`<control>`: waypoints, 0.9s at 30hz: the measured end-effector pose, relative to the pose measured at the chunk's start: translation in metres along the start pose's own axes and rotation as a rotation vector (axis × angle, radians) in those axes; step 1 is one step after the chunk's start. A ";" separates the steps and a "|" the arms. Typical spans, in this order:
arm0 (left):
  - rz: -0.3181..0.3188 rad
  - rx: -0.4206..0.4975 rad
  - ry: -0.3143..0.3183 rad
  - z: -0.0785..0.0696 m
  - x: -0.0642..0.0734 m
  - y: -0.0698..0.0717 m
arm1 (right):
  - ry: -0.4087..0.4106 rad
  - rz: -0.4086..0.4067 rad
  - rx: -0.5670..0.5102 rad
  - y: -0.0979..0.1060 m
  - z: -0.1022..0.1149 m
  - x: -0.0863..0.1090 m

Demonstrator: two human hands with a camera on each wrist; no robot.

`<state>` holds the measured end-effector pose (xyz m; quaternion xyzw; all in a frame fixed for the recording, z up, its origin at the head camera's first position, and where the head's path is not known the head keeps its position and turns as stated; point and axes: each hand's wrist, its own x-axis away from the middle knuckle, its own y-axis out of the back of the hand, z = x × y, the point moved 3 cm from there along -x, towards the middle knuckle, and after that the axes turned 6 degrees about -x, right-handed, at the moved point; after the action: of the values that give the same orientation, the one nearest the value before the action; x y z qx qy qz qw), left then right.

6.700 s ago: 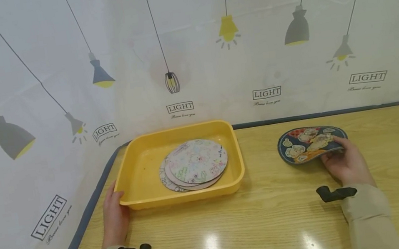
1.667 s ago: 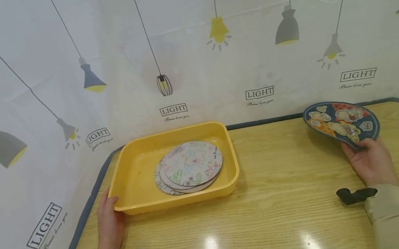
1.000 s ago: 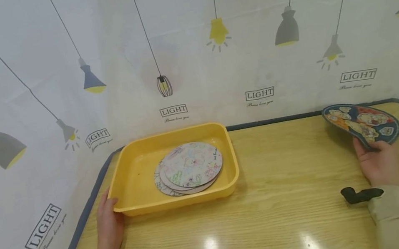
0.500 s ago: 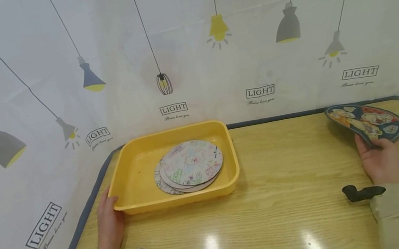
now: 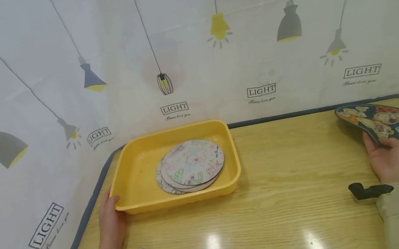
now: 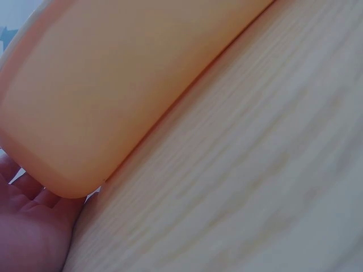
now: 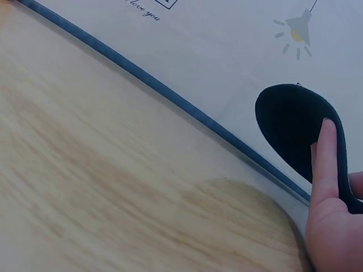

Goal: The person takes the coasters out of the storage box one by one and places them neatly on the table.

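At two o'clock over the table (image 5: 285, 201), I observed the right hand (image 5: 394, 162) pinching the printed mat (image 5: 391, 117) by its six-o'clock edge, fingers beneath evidently for support, while the left hand (image 5: 111, 222) gripped the yellow tray (image 5: 133, 171) at its seven-o'clock corner, presumably for steadiness.

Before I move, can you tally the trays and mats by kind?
Yellow rectangular plastic tray: 1
Navy rounded mat with cartoon print: 1
Pale rounded printed mats, stacked in the tray: at least 3; overlap could hide more
Total: at least 5
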<state>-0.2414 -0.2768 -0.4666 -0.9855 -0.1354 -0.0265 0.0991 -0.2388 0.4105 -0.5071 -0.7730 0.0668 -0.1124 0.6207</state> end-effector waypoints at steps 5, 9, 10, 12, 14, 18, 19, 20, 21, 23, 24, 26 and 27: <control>0.011 0.002 -0.007 0.004 0.003 0.002 | 0.011 0.016 -0.014 -0.004 0.001 0.000; 0.012 -0.005 -0.022 0.004 0.003 0.006 | 0.011 -0.034 -0.054 -0.001 0.001 0.001; 0.015 -0.004 -0.025 0.004 0.003 0.006 | 0.014 -0.049 -0.065 0.000 0.002 0.001; 0.019 -0.002 -0.025 0.003 0.002 0.006 | 0.019 -0.073 -0.093 0.001 0.003 0.001; 0.017 0.000 -0.023 0.002 0.002 0.005 | 0.026 -0.085 -0.119 0.001 0.003 0.001; 0.012 0.002 -0.018 0.001 0.002 0.005 | 0.063 -0.065 -0.115 0.000 0.002 0.001; 0.012 0.000 -0.018 0.001 0.002 0.005 | 0.076 -0.062 -0.108 0.000 0.002 0.001; 0.013 0.001 -0.020 0.001 0.002 0.005 | 0.088 -0.060 -0.100 0.000 0.002 0.002; 0.016 0.002 -0.023 0.001 0.002 0.005 | 0.100 -0.058 -0.094 0.000 0.001 0.002; 0.023 0.003 -0.029 0.002 0.001 0.005 | 0.114 -0.056 -0.114 -0.001 0.002 0.002; 0.025 0.003 -0.032 0.002 0.001 0.005 | 0.122 -0.058 -0.133 -0.001 0.003 0.002; 0.025 0.007 -0.033 0.002 0.001 0.006 | 0.133 -0.064 -0.176 -0.001 0.004 0.002; 0.026 0.012 -0.033 0.002 0.000 0.006 | 0.142 -0.066 -0.193 -0.001 0.004 0.002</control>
<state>-0.2394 -0.2818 -0.4693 -0.9868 -0.1245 -0.0079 0.1032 -0.2359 0.4140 -0.5071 -0.8212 0.0957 -0.1800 0.5330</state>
